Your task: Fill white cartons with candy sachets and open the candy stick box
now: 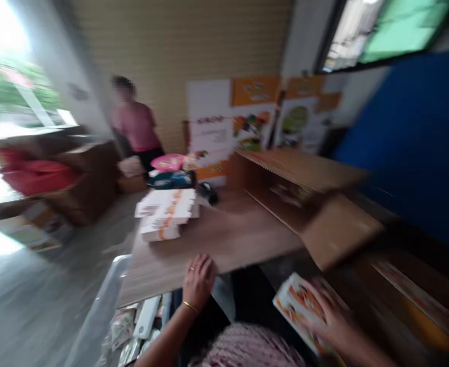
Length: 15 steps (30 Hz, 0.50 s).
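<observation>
My left hand [198, 282], with a ring and a gold bangle, rests open on the near edge of a wooden table [224, 239] and holds nothing. My right hand [329, 316] grips a white carton with orange print [299, 311] at the lower right, beside the table. A stack of similar flat white-and-orange cartons [166, 216] lies on the tabletop. An open cardboard box [297, 196] lies on its side at the table's right end. The picture is tilted and blurred.
A person in a pink top [134, 125] stands beyond the table. Brown cardboard boxes [89, 183] and a red bag [33, 173] are at the left. Packets and a white item [147, 317] lie in a clear bin [102, 311] below the table's near edge.
</observation>
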Each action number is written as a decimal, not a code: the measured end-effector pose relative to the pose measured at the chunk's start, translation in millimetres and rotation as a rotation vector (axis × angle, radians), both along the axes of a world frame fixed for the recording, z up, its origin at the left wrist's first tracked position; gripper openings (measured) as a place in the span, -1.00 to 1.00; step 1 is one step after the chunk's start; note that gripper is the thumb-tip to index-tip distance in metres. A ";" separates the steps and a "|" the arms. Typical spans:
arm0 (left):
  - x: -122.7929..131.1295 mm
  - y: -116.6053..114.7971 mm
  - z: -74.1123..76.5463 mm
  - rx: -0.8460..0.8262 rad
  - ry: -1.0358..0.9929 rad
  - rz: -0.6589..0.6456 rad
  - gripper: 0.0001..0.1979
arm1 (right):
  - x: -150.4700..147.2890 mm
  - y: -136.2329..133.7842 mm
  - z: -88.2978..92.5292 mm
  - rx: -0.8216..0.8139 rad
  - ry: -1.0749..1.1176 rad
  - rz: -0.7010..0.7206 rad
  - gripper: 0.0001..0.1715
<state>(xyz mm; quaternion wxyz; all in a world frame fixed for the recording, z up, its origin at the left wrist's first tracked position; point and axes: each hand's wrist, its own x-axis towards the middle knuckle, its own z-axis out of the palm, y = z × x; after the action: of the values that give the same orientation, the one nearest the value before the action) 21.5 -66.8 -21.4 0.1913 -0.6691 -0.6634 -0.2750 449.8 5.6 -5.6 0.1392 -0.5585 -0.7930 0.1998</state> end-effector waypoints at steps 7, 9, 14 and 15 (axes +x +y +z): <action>6.8 15.1 -0.2 -0.123 -0.144 -0.055 -0.58 | 143.9 -58.7 68.1 -0.147 -0.482 -0.671 0.07; 10.8 13.0 0.6 -0.118 -0.153 -0.049 -0.59 | 170.7 -64.8 72.7 -0.104 -0.564 -0.789 0.08; 14.1 7.2 4.3 -0.098 -0.110 -0.040 -0.59 | 168.4 -38.6 58.7 -0.186 -0.241 -0.698 0.12; 14.1 7.9 4.1 -0.098 -0.105 -0.036 -0.59 | 160.2 -27.5 51.2 -0.250 -0.128 -0.634 0.09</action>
<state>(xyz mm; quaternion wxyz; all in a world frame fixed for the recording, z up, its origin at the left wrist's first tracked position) 35.6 -58.9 -17.3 0.1180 -0.6742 -0.6731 -0.2803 610.0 -21.9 45.6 0.0749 -0.8013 -0.5564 0.2067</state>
